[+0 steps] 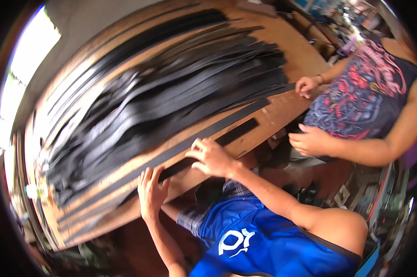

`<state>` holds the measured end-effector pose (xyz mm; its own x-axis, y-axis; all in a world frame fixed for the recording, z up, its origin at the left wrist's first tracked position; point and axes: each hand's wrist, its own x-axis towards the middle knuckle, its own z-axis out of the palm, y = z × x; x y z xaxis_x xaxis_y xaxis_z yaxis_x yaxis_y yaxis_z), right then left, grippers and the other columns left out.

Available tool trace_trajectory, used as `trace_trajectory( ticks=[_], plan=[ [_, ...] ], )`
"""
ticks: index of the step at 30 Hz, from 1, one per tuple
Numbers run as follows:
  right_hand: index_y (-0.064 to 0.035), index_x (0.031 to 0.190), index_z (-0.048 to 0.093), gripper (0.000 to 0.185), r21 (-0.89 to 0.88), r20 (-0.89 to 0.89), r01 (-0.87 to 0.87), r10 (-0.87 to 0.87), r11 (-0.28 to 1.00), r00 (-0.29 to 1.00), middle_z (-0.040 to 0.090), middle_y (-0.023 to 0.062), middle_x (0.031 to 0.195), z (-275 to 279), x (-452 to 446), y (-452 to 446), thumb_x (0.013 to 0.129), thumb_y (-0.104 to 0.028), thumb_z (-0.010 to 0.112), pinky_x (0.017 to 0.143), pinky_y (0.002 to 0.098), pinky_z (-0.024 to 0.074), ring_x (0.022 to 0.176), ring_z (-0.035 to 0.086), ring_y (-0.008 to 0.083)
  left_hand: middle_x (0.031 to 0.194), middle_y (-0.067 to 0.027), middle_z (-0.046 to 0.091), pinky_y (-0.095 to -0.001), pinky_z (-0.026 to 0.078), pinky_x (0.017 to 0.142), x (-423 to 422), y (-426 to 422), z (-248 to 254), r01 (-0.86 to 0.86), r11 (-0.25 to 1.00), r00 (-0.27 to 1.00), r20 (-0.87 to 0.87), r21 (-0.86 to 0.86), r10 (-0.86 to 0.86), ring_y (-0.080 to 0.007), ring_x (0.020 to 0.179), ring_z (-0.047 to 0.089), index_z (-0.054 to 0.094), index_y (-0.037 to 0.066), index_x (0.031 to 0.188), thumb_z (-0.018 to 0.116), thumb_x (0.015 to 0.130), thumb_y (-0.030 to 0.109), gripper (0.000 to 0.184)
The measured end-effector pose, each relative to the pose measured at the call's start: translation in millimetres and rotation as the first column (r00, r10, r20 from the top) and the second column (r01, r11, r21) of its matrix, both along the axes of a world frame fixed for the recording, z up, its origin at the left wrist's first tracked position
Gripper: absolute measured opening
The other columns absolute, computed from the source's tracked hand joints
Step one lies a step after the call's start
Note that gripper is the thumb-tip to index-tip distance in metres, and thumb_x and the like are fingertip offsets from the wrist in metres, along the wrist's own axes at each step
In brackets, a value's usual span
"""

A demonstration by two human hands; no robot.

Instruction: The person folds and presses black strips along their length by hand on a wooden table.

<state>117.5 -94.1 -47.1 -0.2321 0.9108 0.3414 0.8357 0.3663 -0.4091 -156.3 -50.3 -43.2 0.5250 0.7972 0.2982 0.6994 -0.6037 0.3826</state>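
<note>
Black, flat, flexible-looking strips cover a wooden table [282, 110], and from the head view, the only one, a person in a blue sleeveless top [273, 242] leans both bare hands over its near edge. Beneath those hands lies the front strip [237, 131], running along the edge; its squared end sticks out past the right hand [212, 158], toward a co-worker. On that hand the fingers curl down over the strip, with the thumb apart from them. The left hand [152, 193], just beside it along the same edge, has fingers laid forward and thumb spread. Whether either hand actually pinches the strip, I cannot tell. Just beyond the fingertips runs a second strip [227, 121], nearly parallel, and beyond that a broad, wavy heap of strips [171, 107]. Past the grip on its right stands the co-worker [356, 99] in a dark printed top, one hand [307, 86] near the table and the other [311, 141] held in front of the body. To my eye, the step in hand is handling that single strip at the edge; the next move would call for a secure hold at both places, keeping it flat and untwisted.
</note>
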Motion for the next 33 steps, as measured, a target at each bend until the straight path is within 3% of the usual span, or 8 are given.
trace_trajectory(
  ticks=[6,13,17,26,27,29,32,33],
  plan=[
    [-0.0134,0.114,0.08,0.031,-0.009,-0.109,-0.021,0.02,1.0,0.994,0.068,0.0073,0.115,8.0,15.2,0.3,0.087,-0.028,0.086,0.096,0.0438,0.0526,0.107,0.066,0.0314,0.104,-0.0097,0.063,-0.0468,0.047,0.092,-19.1,-4.6,18.0,-0.071,0.995,0.989,-0.128,0.075,0.08,-0.0318,0.103,0.063,0.07,0.011,0.116,0.088,0.076,0.016,0.044],
    [-0.0114,0.117,0.08,0.035,-0.147,-0.223,0.02,-0.053,0.989,0.973,0.066,0.0057,0.114,15.2,21.4,1.0,0.085,-0.025,0.088,0.098,0.0425,0.052,0.108,0.066,0.0291,0.101,-0.0068,0.071,-0.0439,0.047,0.097,-60.2,-4.3,29.5,-0.182,0.981,0.972,-0.137,0.069,0.19,-0.029,0.103,0.067,0.071,0.012,0.108,0.083,0.08,0.02,0.032],
    [-0.0122,0.117,0.08,0.034,-0.235,-0.221,0.031,-0.085,0.971,0.971,0.067,0.0058,0.114,19.8,25.4,4.8,0.086,-0.024,0.088,0.098,0.0428,0.0522,0.108,0.066,0.0291,0.109,-0.0084,0.074,-0.0424,0.047,0.101,-78.0,-1.9,33.3,-0.179,0.984,0.97,-0.171,-0.006,0.175,-0.0301,0.107,0.068,0.071,0.01,0.113,0.083,0.084,0.017,0.032],
    [-0.0129,0.122,0.079,0.039,-0.127,-0.108,-0.013,-0.001,0.992,0.994,0.065,0.0051,0.118,27.7,19.4,6.8,0.086,-0.024,0.088,0.1,0.0416,0.0525,0.11,0.064,0.0284,0.103,-0.0119,0.067,-0.0437,0.047,0.099,-59.9,-1.3,39.9,-0.111,0.994,0.993,-0.052,-0.018,0.11,-0.0345,0.102,0.066,0.069,0.009,0.117,0.08,0.083,0.009,0.036],
    [-0.0131,0.124,0.079,0.041,-0.132,-0.102,-0.028,0.015,0.991,0.995,0.064,0.0053,0.119,28.9,17.4,8.0,0.086,-0.025,0.088,0.101,0.0416,0.0524,0.111,0.064,0.0289,0.11,-0.0121,0.069,-0.0471,0.048,0.1,-49.7,-1.0,43.6,-0.108,0.992,0.994,-0.042,-0.07,0.105,-0.0365,0.107,0.065,0.07,0.01,0.121,0.081,0.084,0.009,0.039],
    [-0.0115,0.127,0.077,0.044,-0.15,-0.074,-0.045,0.034,0.988,0.997,0.065,0.0065,0.126,46.2,10.5,7.5,0.087,-0.024,0.088,0.103,0.0421,0.053,0.115,0.065,0.0298,0.104,-0.0112,0.065,-0.0451,0.048,0.097,-24.5,-0.4,44.3,-0.055,0.998,0.999,-0.001,-0.019,0.055,-0.0334,0.105,0.065,0.068,0.011,0.122,0.082,0.082,0.011,0.042],
    [-0.0083,0.134,0.072,0.044,-0.208,-0.258,-0.356,0.3,0.911,0.918,0.068,0.0129,0.134,142.4,-20.8,-2.3,0.095,-0.026,0.079,0.109,0.0451,0.0511,0.126,0.065,0.0373,0.106,-0.0102,0.065,-0.0459,0.047,0.098,5.6,-3.3,46.0,-0.036,0.998,0.999,0.018,-0.054,0.037,-0.0321,0.11,0.064,0.066,0.014,0.132,0.084,0.081,0.014,0.054],
    [-0.0024,0.131,0.074,0.047,-0.045,-0.361,-0.438,0.394,0.898,0.845,0.073,0.017,0.129,172.5,-30.8,0.4,0.089,-0.019,0.085,0.102,0.0395,0.0562,0.111,0.072,0.0306,0.108,-0.0107,0.065,-0.046,0.047,0.101,13.2,-4.6,46.1,-0.038,0.997,0.999,0.025,-0.065,0.039,-0.0327,0.112,0.064,0.065,0.014,0.137,0.083,0.082,0.014,0.058]
  ],
)
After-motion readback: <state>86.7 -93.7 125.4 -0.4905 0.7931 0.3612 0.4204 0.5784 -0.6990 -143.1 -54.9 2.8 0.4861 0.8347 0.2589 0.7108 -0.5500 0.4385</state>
